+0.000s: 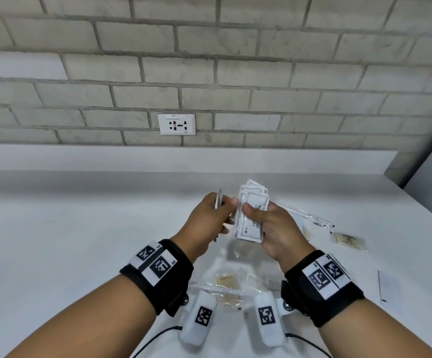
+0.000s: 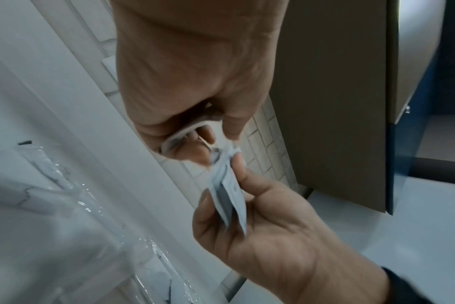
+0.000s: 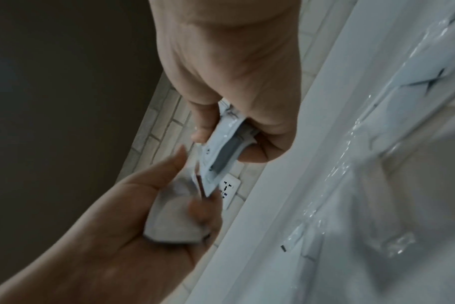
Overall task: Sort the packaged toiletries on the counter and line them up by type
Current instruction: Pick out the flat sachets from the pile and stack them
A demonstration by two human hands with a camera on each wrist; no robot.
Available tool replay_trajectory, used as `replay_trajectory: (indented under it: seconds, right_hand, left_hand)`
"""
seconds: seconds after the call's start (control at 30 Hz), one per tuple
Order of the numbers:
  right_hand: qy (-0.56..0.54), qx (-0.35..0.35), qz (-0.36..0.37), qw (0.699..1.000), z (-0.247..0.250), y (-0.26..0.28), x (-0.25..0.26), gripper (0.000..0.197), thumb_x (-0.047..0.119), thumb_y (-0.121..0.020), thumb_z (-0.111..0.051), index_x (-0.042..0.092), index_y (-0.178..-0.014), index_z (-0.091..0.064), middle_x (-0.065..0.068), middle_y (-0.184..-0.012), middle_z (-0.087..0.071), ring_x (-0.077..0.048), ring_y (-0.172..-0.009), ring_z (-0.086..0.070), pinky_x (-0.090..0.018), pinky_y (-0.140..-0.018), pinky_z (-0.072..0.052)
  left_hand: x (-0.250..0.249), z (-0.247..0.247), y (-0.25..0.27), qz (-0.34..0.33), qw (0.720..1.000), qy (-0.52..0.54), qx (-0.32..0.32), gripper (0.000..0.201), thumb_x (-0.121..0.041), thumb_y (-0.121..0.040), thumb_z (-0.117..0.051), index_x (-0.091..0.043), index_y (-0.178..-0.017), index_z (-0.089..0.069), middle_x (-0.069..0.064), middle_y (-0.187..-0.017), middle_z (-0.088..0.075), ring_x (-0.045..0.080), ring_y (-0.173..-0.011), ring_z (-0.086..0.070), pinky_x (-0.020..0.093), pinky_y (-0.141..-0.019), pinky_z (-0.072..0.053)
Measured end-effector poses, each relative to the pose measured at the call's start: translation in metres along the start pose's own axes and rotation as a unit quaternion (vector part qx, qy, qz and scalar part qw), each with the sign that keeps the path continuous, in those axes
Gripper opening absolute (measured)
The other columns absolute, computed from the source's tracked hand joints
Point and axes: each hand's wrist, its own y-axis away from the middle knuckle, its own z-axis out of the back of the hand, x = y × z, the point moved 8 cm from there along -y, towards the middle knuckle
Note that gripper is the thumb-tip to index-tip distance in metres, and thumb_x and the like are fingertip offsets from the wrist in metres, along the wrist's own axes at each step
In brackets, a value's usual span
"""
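Here, sachets [image 1: 251, 218] in right grip [image 1: 270, 229]

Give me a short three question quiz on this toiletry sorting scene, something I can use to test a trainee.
1. True or false: the right hand grips a stack of white sachets.
2. What does the left hand hold? A) a thin white packet B) a bottle C) nothing
3. Fill in: the long clear-wrapped item lies on the counter to the person's ____.

Key: 1 true; 2 A; 3 right.
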Motion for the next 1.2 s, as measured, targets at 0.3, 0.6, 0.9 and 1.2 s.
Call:
replay_trajectory:
  seconds: [0.3,0.6,0.9,1.2]
  right_hand:
    - [-0.027,0.0,0.027,0.999,0.033,0.004,0.013,0.038,0.01,-0.072,-0.068,0.013,-0.11,-0.063,-0.013,-0.1,-0.066,-0.032,-0.093,-0.063,-0.056,-0.089,-0.049]
    - [-0.033,0.04,0.043,0.998,0.029,0.013,0.02,0.033,0.012,-0.075,-0.063,0.012,-0.108,-0.062,-0.007,-0.086,-0.07,-0.021,-0.072,-0.07,-0.037,-0.061,-0.058]
    - [0.091,0.126,0.076,0.985,-0.005,0.027,0.056,0.031,0.008,-0.068,-0.069,0.011,-0.099,-0.067,-0.008,-0.084,-0.074,-0.021,-0.072,-0.071,-0.037,-0.068,-0.058]
    - [0.196,0.152,0.06,0.967,-0.03,0.022,0.045,0.04,0.006,-0.076,-0.073,0.005,-0.115,-0.063,-0.016,-0.111,-0.07,-0.028,-0.099,-0.067,-0.043,-0.09,-0.053]
  left_hand:
    - [0.008,0.017,0.001,0.09,0.972,0.212,0.045,0.023,0.008,-0.094,-0.04,-0.002,-0.1,-0.06,0.013,-0.089,-0.061,0.023,-0.078,-0.059,0.041,-0.09,-0.05]
    - [-0.006,0.022,0.006,0.011,0.982,0.19,-0.012,0.024,0.013,-0.087,-0.053,-0.008,-0.096,-0.058,0.009,-0.09,-0.068,0.019,-0.077,-0.065,0.031,-0.08,-0.055]
    - [-0.017,0.016,0.013,-0.008,0.996,-0.064,0.059,0.026,-0.001,-0.084,-0.067,-0.016,-0.104,-0.068,-0.004,-0.069,-0.06,0.008,-0.056,-0.055,0.022,-0.053,-0.045]
    - [-0.047,0.02,0.004,0.009,0.981,0.181,0.071,0.02,-0.026,-0.096,-0.055,-0.014,-0.11,-0.061,0.013,-0.097,-0.063,0.024,-0.083,-0.06,0.027,-0.071,-0.049]
